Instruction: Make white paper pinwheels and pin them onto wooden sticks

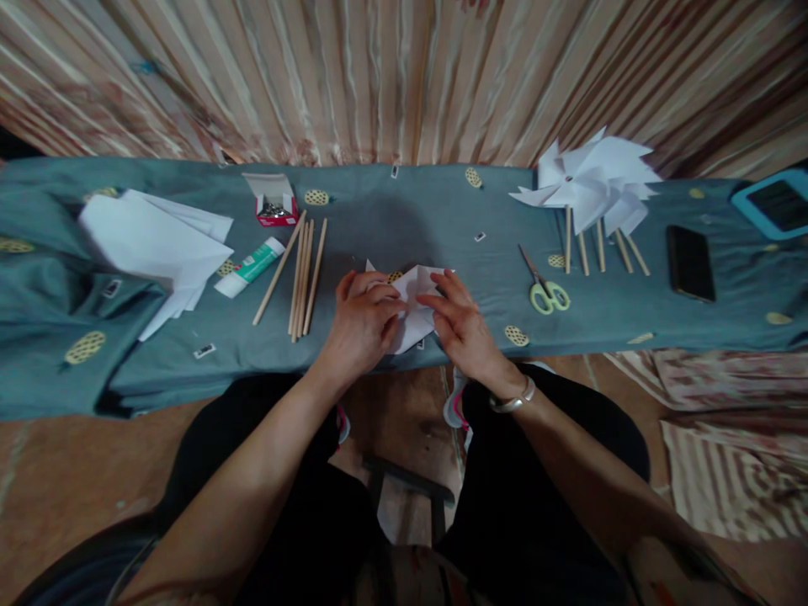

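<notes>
A cut and partly folded piece of white paper (413,295) lies on the cloth in front of me, with points sticking out at its corners. My left hand (364,320) is closed on its left side, fingers bent over the paper and thumb against it. From the other side my right hand (460,324) touches the paper with its fingertips; its fingers are stretched and apart. Both hands cover parts of the paper's edges. Left of my hands lie several wooden sticks (300,278). Green-handled scissors (548,295) rest to the right, blades pointing away from me.
Several finished paper pinwheels (587,181) on sticks lie at the right, near a black phone (690,263) and a blue-framed device (773,204). Leftward are a glue tube (251,267), a small red box (276,206) of metal pieces and white paper sheets (155,240). A curtain (391,84) hangs behind.
</notes>
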A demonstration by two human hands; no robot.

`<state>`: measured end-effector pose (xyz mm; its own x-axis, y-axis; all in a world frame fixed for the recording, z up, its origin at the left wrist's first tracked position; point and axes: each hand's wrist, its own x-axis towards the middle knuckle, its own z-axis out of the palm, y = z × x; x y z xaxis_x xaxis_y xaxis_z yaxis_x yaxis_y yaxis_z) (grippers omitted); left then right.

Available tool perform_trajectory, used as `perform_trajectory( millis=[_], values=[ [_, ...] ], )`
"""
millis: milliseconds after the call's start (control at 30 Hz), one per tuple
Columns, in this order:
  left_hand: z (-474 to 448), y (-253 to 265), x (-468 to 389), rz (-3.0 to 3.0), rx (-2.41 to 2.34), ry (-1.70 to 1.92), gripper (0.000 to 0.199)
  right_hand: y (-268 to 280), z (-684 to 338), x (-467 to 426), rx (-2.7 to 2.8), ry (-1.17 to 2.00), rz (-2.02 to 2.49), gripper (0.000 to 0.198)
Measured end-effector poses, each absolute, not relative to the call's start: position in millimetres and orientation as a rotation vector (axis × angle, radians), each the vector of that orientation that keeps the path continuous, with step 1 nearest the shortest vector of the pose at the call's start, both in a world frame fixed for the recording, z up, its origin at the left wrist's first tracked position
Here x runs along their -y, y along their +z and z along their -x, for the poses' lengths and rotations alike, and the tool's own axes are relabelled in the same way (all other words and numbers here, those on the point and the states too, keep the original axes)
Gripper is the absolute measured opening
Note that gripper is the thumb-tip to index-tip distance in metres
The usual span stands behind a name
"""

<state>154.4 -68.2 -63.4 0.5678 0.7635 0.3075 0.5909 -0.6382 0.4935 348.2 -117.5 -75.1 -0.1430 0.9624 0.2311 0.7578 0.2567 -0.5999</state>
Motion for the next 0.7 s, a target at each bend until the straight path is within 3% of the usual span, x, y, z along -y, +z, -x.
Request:
perform_trajectory(
  millis=[267,500,700],
  values=[
    [-157.2,-66.8,68.8,-2.511,-1.087,0.696,0.021,-72.4,-345.5,122.9,2.158,0.238,1.588,0.038],
    [-162.8,-69.2,70.0,-2.543,-1.124,0.702,0.021,-72.3,-339.1,120.8,2.217,0.221,1.580,0.035],
    [-168.2,-66.0,70.8,-2.537,-1.126,0.704,0.021,-70.0,-329.4,117.4,2.315,0.177,1.511,0.042]
  ],
)
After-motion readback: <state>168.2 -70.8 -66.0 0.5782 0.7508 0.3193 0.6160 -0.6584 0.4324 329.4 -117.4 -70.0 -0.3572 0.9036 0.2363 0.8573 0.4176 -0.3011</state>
